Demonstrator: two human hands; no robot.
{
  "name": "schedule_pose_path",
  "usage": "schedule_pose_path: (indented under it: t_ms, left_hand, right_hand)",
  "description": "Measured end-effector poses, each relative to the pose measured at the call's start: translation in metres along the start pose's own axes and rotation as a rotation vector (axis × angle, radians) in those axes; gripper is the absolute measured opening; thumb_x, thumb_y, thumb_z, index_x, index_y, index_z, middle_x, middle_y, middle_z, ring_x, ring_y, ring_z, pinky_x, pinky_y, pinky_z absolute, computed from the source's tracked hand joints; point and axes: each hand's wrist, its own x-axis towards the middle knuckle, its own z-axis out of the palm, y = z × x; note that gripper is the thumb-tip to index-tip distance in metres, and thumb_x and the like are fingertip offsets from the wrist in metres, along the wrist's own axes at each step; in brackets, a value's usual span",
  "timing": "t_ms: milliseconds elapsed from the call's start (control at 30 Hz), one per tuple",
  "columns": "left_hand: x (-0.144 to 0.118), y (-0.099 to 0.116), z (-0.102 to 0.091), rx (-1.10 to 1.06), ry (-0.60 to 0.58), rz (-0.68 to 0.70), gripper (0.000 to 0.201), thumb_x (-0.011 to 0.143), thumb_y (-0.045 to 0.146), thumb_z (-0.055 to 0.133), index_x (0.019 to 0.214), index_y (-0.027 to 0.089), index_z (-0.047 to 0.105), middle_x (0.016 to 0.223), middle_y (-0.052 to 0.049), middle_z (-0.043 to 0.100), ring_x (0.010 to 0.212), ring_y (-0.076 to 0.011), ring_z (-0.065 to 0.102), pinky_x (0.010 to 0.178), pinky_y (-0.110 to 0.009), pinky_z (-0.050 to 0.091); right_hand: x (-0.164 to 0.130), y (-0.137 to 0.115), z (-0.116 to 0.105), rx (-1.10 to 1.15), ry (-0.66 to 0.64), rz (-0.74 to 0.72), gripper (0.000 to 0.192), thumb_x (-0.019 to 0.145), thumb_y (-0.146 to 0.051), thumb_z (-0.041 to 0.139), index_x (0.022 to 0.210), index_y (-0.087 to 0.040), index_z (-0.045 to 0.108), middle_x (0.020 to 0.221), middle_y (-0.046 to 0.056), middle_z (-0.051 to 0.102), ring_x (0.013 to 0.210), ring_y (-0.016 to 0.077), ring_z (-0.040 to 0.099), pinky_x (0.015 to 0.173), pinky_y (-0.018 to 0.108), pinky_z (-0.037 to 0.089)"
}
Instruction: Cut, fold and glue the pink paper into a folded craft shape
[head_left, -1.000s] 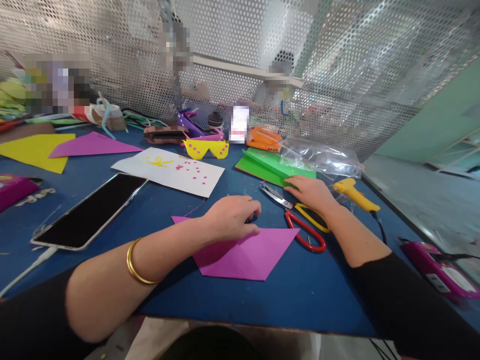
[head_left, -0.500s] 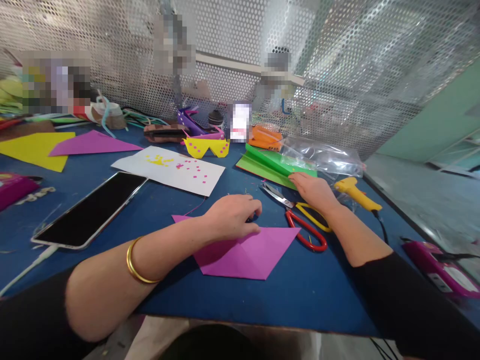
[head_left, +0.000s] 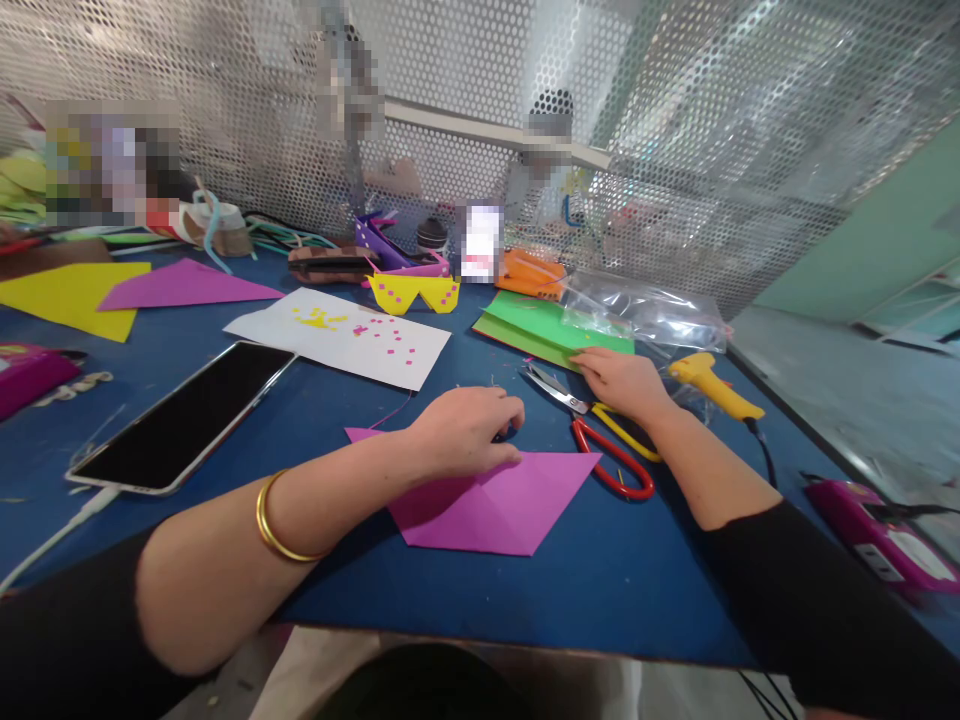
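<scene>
Head view: purple craft sheet flat at the near middle of the blue table, with the left hand laid over the far left part, loosely curled, thumb and forefinger apart, no grasp to be seen. Farther off and to the right, right hand at the near right edge of the stacked green sheets, fingertips touching; cannot tell whether pinching a layer or merely resting on top. To handle well, bear down lightly on the purple sheet, spreading pressure across the fingers rather than the thumb tip, likely to leave a dent. At the green stack, feel for the edge of a single layer first and work gently, being wary of the clear plastic bag overlapping the far right part. Mind the scissors between both sets of sheets, blades toward the far left, yellow handle partly behind the right wrist; best to clear the loops without snagging. Stay wide of the yellow glue gun just to the right, possibly hot. Avoid brushing the white sheet at far left, strewn with small yellow and pink bits, probably easy to scatter.
</scene>
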Motion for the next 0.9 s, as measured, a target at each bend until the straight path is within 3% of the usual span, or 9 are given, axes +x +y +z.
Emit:
schedule_pose_path:
  t_ms: [133, 567, 900]
  left_hand:
    - [0.0002, -0.0002, 0.0003, -0.003, 0.002, 0.001, 0.017, 0.084, 0.032, 0.067, 0.094, 0.022, 0.059, 0.087, 0.001, 0.060, 0.078, -0.0157, 0.056, 0.063, -0.027, 0.034]
    - [-0.0002, 0.0002, -0.0006, -0.005, 0.001, -0.006, 0.017, 0.083, 0.032, 0.066, 0.094, 0.022, 0.060, 0.088, 0.001, 0.061, 0.079, -0.0162, 0.056, 0.063, -0.028, 0.035]
    - [0.0009, -0.0008, -0.0001, -0.004, -0.009, -0.008, 0.017, 0.083, 0.032, 0.067, 0.094, 0.022, 0.059, 0.088, 0.001, 0.061, 0.079, -0.0160, 0.056, 0.063, -0.028, 0.035]
  right_hand:
    - [0.0010, 0.0037, 0.0050, 0.039, 0.019, 0.008, 0.028, 0.097, -0.032, 0.054, 0.115, -0.023, 0.073, 0.119, 0.006, 0.074, 0.102, 0.0239, 0.071, 0.077, 0.033, 0.054]
    - [-0.0001, 0.0073, 0.0069, 0.115, 0.028, 0.005, 0.029, 0.101, -0.031, 0.049, 0.111, -0.023, 0.075, 0.117, 0.003, 0.075, 0.105, 0.0219, 0.070, 0.085, 0.033, 0.054]
    - [0.0021, 0.0033, 0.0029, 0.046, 0.017, 0.028, 0.032, 0.097, -0.023, 0.042, 0.108, -0.015, 0.071, 0.110, 0.013, 0.074, 0.090, 0.0254, 0.069, 0.072, 0.034, 0.050]
